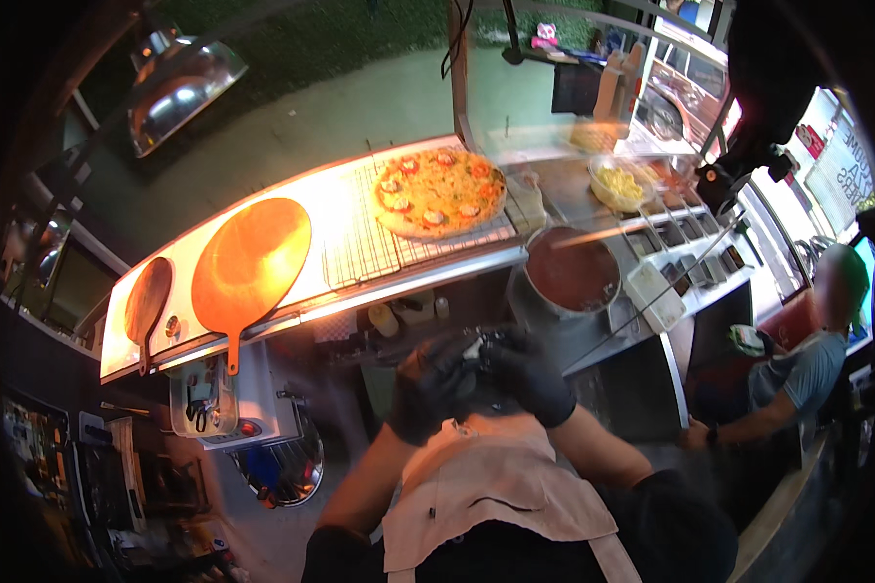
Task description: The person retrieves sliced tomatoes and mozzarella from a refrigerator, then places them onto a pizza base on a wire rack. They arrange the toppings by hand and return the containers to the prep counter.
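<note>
Both my hands wear black gloves and meet in front of my chest, above the beige apron (501, 471). My left hand (430, 387) is closed, with its fingertips brought up against the right. My right hand (533, 375) is curled in the same way beside it. A small whitish bit (473, 350) shows between the fingers, too blurred to name. Beyond them, a baked pizza (439, 194) with several round toppings rests on a wire rack (365, 262) on the lit counter.
Left on the counter lie a large round peel (253, 257) and a smaller dark board (147, 303). A pot of red sauce (572, 272) stands right of the rack, near a bowl of yellow food (620, 185) and topping bins (681, 231). Another person (797, 379) stands at the right.
</note>
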`<state>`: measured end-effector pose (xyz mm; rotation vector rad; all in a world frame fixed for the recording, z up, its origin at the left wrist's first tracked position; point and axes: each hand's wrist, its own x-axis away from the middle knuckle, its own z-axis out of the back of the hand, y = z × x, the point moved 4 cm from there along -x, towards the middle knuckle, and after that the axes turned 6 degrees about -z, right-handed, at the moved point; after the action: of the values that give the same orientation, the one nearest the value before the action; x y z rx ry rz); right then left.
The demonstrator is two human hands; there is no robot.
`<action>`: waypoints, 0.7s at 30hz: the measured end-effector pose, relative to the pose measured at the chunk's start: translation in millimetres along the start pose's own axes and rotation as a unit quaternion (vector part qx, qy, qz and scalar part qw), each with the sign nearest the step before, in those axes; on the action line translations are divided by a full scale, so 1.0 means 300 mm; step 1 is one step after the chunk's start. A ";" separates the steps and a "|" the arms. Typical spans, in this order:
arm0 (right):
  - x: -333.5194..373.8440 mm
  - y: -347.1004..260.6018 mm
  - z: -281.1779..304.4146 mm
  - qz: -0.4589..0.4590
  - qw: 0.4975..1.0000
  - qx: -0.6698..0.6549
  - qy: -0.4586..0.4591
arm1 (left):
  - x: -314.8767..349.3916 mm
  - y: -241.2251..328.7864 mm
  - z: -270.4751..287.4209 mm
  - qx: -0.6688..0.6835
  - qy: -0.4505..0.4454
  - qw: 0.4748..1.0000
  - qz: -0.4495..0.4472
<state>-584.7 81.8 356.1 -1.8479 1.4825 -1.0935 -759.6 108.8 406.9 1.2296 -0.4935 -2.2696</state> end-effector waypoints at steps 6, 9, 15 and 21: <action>-0.055 -0.107 -0.059 -0.016 0.999 -0.015 0.036 | -0.103 -0.103 0.026 0.224 0.061 0.964 0.129; -0.107 -0.154 -0.053 -0.002 1.000 0.003 0.030 | -0.159 -0.140 0.003 0.203 0.055 0.972 0.102; -0.247 -0.224 -0.007 0.021 0.995 0.094 0.040 | -0.277 -0.235 -0.051 0.136 0.027 0.990 0.028; -0.449 -0.369 0.039 0.242 0.903 0.337 0.105 | -0.338 -0.331 -0.049 0.079 0.085 0.991 0.069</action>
<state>-525.1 239.1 403.1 -0.8508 1.3304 -1.3453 -726.1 247.3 413.5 1.4058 -0.6814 -2.0219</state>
